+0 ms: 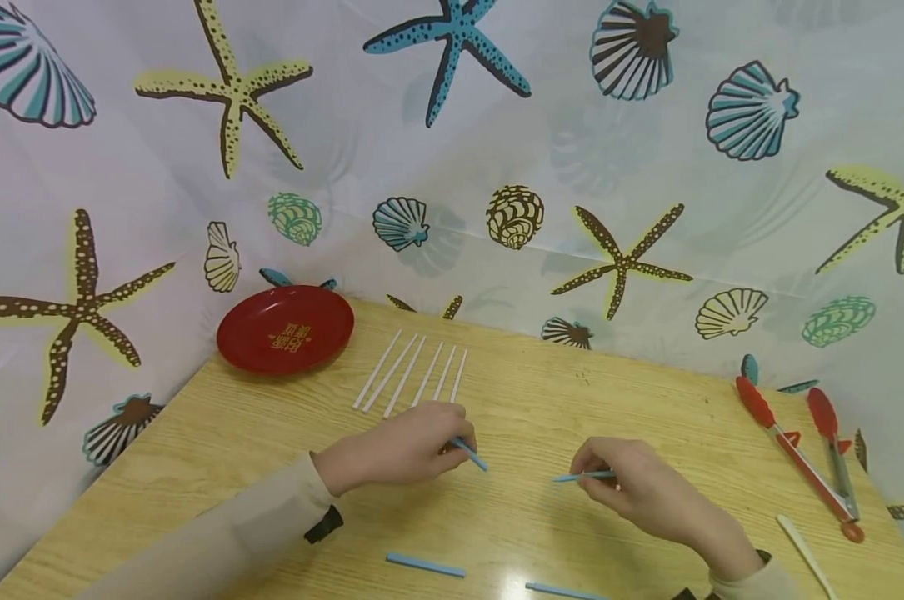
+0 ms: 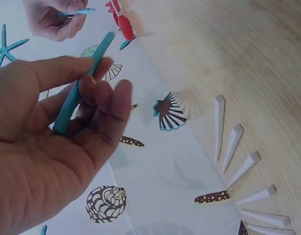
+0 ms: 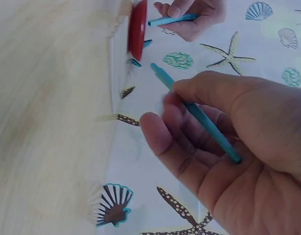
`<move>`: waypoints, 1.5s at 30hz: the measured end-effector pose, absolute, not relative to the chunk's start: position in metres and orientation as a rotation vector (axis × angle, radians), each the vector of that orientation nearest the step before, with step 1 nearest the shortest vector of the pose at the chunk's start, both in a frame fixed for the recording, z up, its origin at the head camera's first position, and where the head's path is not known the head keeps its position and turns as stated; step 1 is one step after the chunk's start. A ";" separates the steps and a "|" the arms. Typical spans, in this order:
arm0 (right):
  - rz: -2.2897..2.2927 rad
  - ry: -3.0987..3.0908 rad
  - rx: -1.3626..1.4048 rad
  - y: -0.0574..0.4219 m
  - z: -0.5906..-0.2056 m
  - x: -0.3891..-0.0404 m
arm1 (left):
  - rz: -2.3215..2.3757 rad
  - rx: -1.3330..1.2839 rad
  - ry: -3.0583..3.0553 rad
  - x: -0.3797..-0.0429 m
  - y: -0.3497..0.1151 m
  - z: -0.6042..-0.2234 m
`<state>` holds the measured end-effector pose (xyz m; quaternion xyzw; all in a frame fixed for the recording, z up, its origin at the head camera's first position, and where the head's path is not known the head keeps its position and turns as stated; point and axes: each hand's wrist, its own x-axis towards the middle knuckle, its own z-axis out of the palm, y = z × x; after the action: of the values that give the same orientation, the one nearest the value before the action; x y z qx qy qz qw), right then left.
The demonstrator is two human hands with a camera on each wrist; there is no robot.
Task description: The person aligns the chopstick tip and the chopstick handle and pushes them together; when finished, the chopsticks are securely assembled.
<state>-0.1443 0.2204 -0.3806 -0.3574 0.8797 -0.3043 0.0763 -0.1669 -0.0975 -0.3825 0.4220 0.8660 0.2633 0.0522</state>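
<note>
My left hand (image 1: 422, 442) pinches a short blue chopstick piece (image 2: 74, 100) between thumb and fingers, its free end pointing down and right. Opposite it, my right hand (image 1: 639, 483) pinches another short blue chopstick piece (image 3: 209, 126), which has a narrower stub at its free end. The two pieces are apart, both held above the wooden table (image 1: 511, 400). Nearer to me, a blue piece (image 1: 425, 565) lies on the table, and a second blue piece (image 1: 564, 592) is partly cut off by the frame's bottom edge. Several white chopsticks (image 1: 402, 379) lie side by side beyond my left hand.
At the far left corner stands a red oval plate (image 1: 272, 325) with gold characters. Two red-tipped tongs (image 1: 792, 450) lie on the right side. A cream-coloured handle (image 1: 806, 554) lies nearer, cut off below. Patterned cloth (image 1: 452, 167) hangs behind the table.
</note>
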 end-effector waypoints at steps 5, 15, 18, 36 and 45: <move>-1.137 2.594 -1.105 0.225 -0.372 -0.149 | 1.158 1.144 2.537 -0.170 -0.098 -0.376; -1.607 2.532 -1.073 0.221 -0.364 -0.156 | 1.682 0.934 2.131 -0.178 -0.097 -0.367; -1.676 2.509 -1.050 0.217 -0.361 -0.157 | 1.759 0.920 2.046 -0.180 -0.096 -0.366; -1.764 2.383 -1.033 0.205 -0.359 -0.159 | 1.806 0.946 1.947 -0.181 -0.089 -0.365; -1.771 2.371 -1.013 0.206 -0.360 -0.158 | 1.797 0.973 1.974 -0.182 -0.086 -0.366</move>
<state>-0.1584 0.2055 -0.3600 -0.3239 0.7580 -0.5661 0.0069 -0.1823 -0.0865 -0.3658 0.3385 0.6870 0.6253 0.1497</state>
